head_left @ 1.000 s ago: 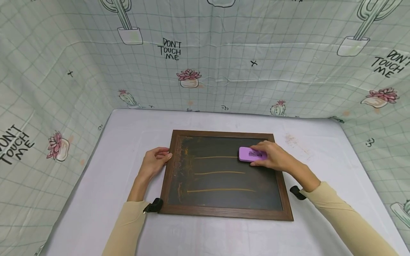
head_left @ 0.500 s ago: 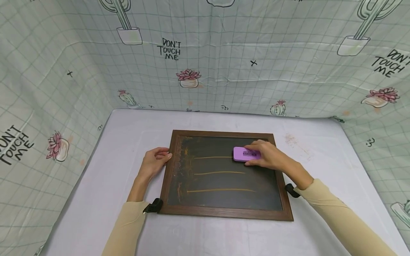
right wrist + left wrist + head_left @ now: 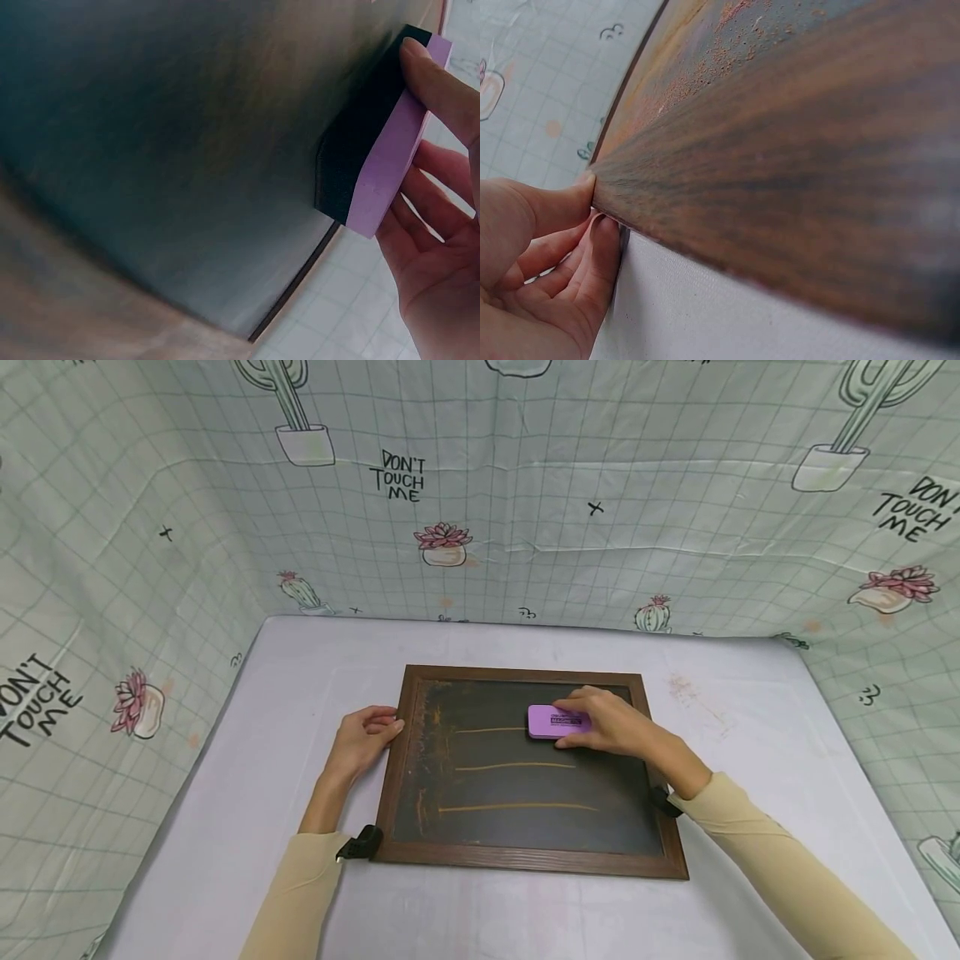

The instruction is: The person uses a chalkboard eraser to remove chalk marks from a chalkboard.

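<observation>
A chalkboard (image 3: 510,785) in a brown wooden frame lies on the white-covered table, with three yellow chalk lines across it. In my right hand (image 3: 615,722) is a purple eraser (image 3: 551,722), gripped by its sides on the upper right part of the board, over the right end of the top line. The right wrist view shows the eraser's black felt (image 3: 367,127) facing the board. My left hand (image 3: 360,739) pinches the left edge of the frame; in the left wrist view the thumb (image 3: 562,202) rests on top and the fingers lie against the side.
Yellow-orange chalk smears (image 3: 431,718) mark the board's left side, and chalk dust (image 3: 697,82) lies along the frame. A reddish stain (image 3: 686,689) shows on the table (image 3: 322,652) right of the board. Printed cloth (image 3: 525,468) hangs behind and at both sides.
My right hand has slid the eraser leftward along the top chalk line, and less of that line shows now. My left hand stays on the frame.
</observation>
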Demonstrator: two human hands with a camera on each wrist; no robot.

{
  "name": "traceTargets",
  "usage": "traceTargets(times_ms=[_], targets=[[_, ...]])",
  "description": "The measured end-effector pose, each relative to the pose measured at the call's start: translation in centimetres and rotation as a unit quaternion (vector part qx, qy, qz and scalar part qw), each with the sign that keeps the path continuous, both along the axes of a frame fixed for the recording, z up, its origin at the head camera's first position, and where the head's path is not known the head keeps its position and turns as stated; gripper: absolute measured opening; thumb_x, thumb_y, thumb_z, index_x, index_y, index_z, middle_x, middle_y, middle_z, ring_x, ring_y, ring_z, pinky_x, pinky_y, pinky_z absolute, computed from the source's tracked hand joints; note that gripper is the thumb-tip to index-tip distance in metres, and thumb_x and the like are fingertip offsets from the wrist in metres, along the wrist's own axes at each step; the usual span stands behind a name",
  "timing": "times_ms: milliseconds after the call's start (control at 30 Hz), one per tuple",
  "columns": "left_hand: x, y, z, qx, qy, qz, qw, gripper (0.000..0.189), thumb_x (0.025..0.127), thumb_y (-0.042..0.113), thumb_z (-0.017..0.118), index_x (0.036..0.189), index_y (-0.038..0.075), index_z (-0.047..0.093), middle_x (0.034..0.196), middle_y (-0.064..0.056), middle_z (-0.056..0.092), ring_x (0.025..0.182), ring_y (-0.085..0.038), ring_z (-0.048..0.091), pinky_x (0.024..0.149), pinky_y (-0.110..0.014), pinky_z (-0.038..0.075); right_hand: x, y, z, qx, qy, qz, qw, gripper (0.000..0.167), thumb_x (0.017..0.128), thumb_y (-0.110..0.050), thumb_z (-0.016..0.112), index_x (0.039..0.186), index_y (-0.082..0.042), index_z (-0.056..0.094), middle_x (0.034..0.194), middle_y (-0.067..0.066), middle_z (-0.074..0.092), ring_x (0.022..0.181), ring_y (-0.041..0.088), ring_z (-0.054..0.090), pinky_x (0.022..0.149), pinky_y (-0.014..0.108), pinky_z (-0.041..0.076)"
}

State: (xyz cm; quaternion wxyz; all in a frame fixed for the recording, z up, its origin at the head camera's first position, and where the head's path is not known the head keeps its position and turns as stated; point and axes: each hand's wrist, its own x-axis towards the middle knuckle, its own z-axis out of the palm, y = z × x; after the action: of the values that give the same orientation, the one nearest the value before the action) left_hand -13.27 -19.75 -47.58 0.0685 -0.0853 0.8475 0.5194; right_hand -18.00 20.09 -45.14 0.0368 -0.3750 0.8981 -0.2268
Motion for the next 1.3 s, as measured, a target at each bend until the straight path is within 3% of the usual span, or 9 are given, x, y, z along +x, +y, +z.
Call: traceTargets(times_ms=[800,1300], targets=[[0.0,-0.1,0.0,0.007,0.003,0.003,1.0,0.037,0.099,0.012,0.07,0.131,-0.007,0.064,0.116,-0.022,0.067,0.104,-0.033,0.066,0.075,-0.017,0.048,-0.8,-5.6,0.1,0.025,-0.007,0.036,0.999,0.061,0.085,-0.034,0.086,0.129,0.004,0.069,0.119,0.018,0.069,0.102,0.028,0.062,0.086,0.045,0.054],[-0.1,0.0,0.0,0.014,0.001,0.002,0.9999,0.037,0.1,0.011,0.069,0.132,-0.007,0.063,0.118,-0.023,0.066,0.104,-0.034,0.066,0.073,-0.015,0.05,-1.1,-10.0,0.1,0.029,-0.003,0.074,0.9969,0.06,0.085,-0.035,0.086,0.128,0.004,0.07,0.112,0.014,0.07,0.093,0.021,0.059,0.082,0.038,0.054]])
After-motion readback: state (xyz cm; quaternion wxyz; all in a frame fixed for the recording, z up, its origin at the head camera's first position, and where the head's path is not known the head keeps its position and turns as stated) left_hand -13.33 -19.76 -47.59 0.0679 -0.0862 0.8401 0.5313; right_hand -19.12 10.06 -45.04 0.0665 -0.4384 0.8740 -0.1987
